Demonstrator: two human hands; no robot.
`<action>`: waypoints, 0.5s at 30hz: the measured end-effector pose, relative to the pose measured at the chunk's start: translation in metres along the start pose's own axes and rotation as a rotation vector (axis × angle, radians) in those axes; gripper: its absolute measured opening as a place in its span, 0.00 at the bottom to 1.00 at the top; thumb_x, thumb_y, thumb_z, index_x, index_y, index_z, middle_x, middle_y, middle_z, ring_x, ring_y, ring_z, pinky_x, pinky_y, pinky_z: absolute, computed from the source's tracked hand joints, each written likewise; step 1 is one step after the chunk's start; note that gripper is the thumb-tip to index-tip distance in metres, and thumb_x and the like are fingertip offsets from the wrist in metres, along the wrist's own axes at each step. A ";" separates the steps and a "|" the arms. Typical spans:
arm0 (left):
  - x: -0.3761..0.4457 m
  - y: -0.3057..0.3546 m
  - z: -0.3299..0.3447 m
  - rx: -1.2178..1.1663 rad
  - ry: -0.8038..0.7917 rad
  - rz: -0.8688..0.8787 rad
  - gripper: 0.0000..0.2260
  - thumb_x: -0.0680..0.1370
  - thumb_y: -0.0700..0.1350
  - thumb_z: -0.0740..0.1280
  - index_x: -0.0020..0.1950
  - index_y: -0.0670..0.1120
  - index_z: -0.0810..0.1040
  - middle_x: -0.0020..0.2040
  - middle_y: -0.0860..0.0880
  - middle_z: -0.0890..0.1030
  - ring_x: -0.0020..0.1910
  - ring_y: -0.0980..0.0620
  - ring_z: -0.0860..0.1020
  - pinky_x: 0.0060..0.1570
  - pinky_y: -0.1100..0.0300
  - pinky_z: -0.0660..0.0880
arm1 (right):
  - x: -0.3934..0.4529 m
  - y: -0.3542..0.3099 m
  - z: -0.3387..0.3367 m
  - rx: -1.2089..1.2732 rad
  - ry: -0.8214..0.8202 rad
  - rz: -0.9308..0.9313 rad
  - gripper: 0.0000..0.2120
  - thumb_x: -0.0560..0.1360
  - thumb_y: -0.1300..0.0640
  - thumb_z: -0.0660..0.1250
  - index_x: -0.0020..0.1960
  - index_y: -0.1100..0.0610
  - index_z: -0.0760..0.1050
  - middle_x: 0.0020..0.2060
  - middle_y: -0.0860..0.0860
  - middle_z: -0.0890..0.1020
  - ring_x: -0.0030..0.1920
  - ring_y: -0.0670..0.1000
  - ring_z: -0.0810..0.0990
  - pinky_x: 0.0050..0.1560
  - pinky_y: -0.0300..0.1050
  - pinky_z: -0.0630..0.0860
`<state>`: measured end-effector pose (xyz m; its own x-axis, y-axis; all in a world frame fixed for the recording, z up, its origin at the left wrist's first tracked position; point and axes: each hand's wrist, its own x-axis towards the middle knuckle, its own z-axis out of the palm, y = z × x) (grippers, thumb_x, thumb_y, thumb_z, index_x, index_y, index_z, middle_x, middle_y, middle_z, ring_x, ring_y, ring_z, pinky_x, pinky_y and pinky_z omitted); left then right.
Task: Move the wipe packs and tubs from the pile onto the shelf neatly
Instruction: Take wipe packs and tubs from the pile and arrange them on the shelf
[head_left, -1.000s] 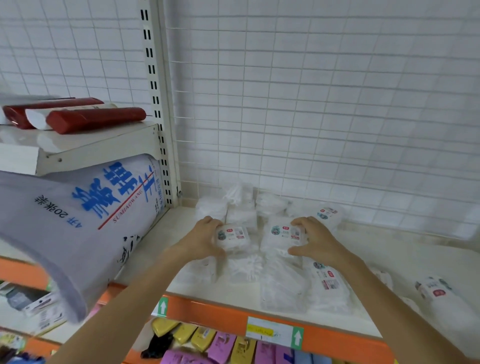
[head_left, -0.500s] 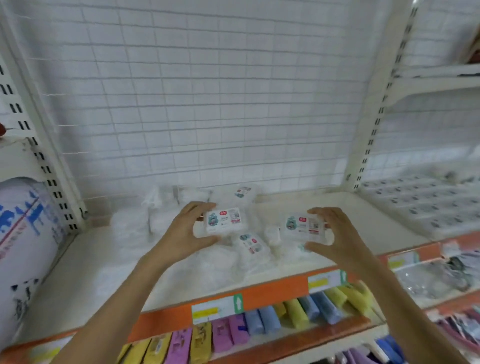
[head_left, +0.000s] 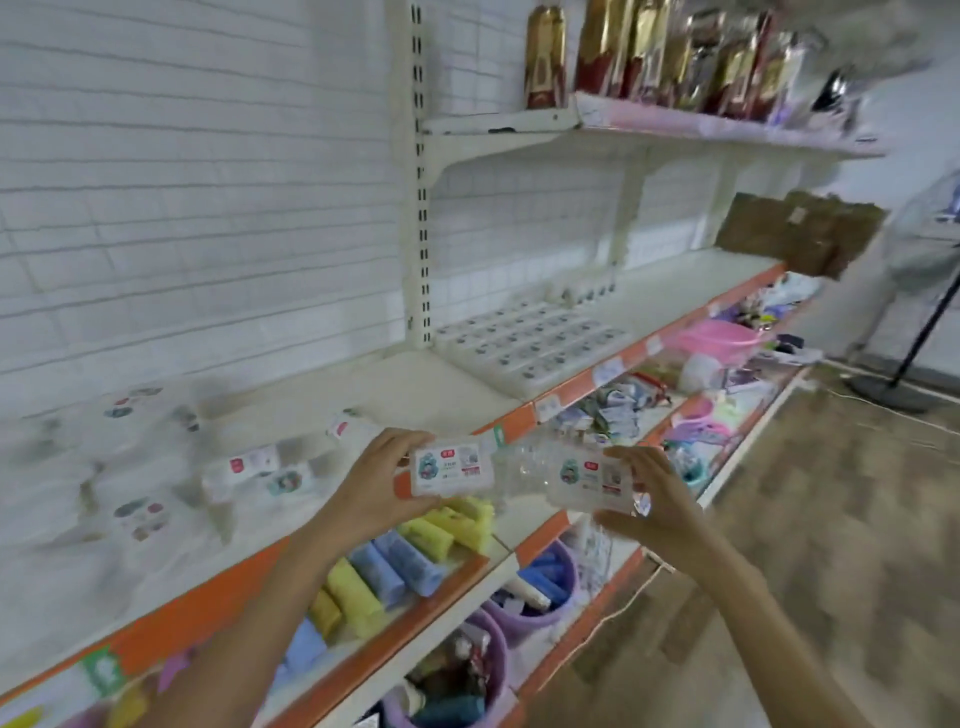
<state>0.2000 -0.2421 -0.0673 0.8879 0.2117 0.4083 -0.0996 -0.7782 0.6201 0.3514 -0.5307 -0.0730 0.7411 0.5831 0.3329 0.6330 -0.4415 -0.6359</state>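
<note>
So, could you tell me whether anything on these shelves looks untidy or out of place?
Yes: the wipe packs left in the pile lie jumbled at odd angles, unlike the neat rows further along. A brown cardboard piece sits tilted over the shelf's far end.

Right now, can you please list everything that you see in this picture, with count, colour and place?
wipe tubs: two, clear with labels, one in each hand, in front of the shelf edge
pile of wipe packs: count unclear (blurred), white, left on the shelf
arranged tubs: many in rows, white, further right on the shelf
rolled cloths: several, yellow and blue, lower shelf
purple buckets: at least two, lower right
pink basins: some, right
red-gold packages: several, top shelf
left hand: grips one tub
right hand: grips the other tub
</note>
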 end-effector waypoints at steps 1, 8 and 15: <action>0.008 0.007 0.019 -0.014 -0.012 -0.002 0.34 0.60 0.61 0.67 0.62 0.45 0.72 0.54 0.56 0.70 0.53 0.64 0.70 0.53 0.80 0.63 | -0.005 0.016 -0.011 0.004 0.001 0.027 0.33 0.63 0.62 0.78 0.65 0.57 0.69 0.58 0.50 0.69 0.57 0.53 0.72 0.53 0.45 0.74; 0.061 0.049 0.129 -0.051 -0.118 -0.053 0.32 0.63 0.53 0.75 0.64 0.46 0.70 0.57 0.51 0.70 0.58 0.53 0.72 0.58 0.61 0.70 | -0.033 0.113 -0.078 -0.002 0.069 0.128 0.32 0.61 0.65 0.78 0.63 0.60 0.71 0.56 0.50 0.69 0.54 0.54 0.74 0.42 0.26 0.71; 0.117 0.081 0.192 -0.068 -0.168 -0.089 0.36 0.58 0.59 0.68 0.64 0.46 0.70 0.59 0.50 0.69 0.59 0.53 0.69 0.58 0.59 0.67 | -0.031 0.171 -0.131 -0.074 0.069 0.156 0.32 0.63 0.60 0.78 0.64 0.57 0.70 0.54 0.46 0.68 0.54 0.49 0.71 0.54 0.39 0.68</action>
<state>0.3817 -0.3938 -0.0976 0.9565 0.1717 0.2358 -0.0424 -0.7180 0.6947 0.4658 -0.7138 -0.1003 0.8438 0.4561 0.2827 0.5216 -0.5733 -0.6319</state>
